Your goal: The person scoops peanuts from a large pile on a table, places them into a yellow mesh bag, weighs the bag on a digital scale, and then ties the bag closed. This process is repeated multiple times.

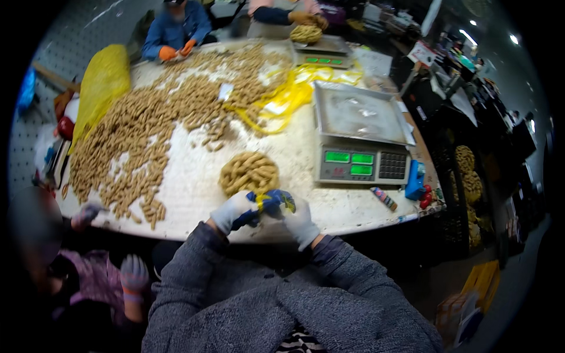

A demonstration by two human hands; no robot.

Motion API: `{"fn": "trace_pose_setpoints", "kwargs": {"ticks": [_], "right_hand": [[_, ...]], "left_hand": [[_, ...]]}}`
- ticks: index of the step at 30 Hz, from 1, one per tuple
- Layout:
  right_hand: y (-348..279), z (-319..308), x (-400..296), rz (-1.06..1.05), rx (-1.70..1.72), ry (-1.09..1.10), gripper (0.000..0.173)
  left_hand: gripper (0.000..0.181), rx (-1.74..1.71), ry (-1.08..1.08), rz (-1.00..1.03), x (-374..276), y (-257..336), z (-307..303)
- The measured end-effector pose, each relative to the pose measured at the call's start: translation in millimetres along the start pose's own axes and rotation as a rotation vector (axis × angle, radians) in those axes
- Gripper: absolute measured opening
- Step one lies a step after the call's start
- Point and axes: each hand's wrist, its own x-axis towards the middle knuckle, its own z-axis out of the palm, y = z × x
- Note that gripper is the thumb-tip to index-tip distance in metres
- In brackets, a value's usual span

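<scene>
A round bundle of peanuts in their shells (249, 173), apparently in yellow netting, rests on the white tabletop in front of me. Just at its near side, my left hand (234, 214), in a white and blue work glove, grips a gathered strip of yellow mesh (261, 202). My right hand (301, 220), gloved alike, pinches the mesh further right. The gloved fingers overlap and partly hide the mesh between them.
Loose peanuts (145, 114) cover the table's left and far parts. Yellow mesh bags (289, 99) lie beyond the bundle. A weighing scale (364, 132) stands right, near a blue tape dispenser (415, 181). Co-workers in orange gloves (167, 53) and a gloved hand (133, 273) are nearby.
</scene>
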Motion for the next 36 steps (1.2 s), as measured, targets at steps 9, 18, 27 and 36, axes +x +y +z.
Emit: {"fn": "trace_pose_setpoints", "kwargs": {"ticks": [9, 18, 27, 36], "right_hand": [[-64, -33, -13, -0.063, -0.316, -0.385, 0.038], [-52, 14, -1, 0.199, -0.845, -0.145, 0.076], [-35, -3, -2, -0.016, -0.969, -0.076, 0.071], [-13, -17, 4, 0.332, -0.109, 0.040, 0.062]], "left_hand": [[0.013, -0.852, 0.338, -0.129, -15, -3, 41], [0.018, -0.336, 0.701, -0.015, -4, 8, 83], [0.025, -0.980, 0.369, 0.016, -21, -15, 66], [0.031, -1.571, 0.209, -0.031, -14, 13, 71]]}}
